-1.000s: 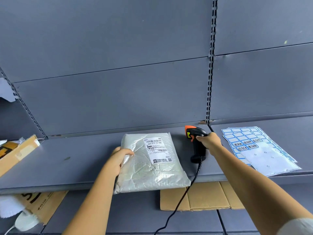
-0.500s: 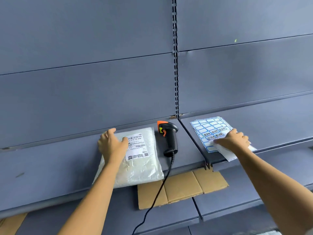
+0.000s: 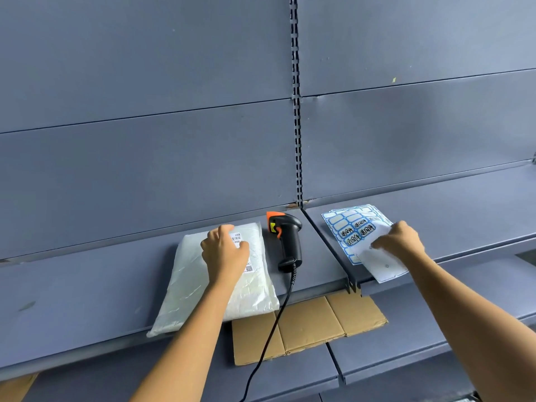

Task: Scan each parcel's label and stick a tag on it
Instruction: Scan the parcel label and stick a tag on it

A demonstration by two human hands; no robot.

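Label (image 3: 236, 237) mostly under left hand (image 3: 224, 250)

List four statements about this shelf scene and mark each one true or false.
1. The left hand rests on the white parcel. True.
2. The right hand holds the scanner. False: the scanner lies untouched on the shelf, and the right hand is at the tag sheets.
3. The scanner lies between the parcel and the tag sheets. True.
4. The cardboard lies on top of the parcel. False: it lies below, on the lower shelf.
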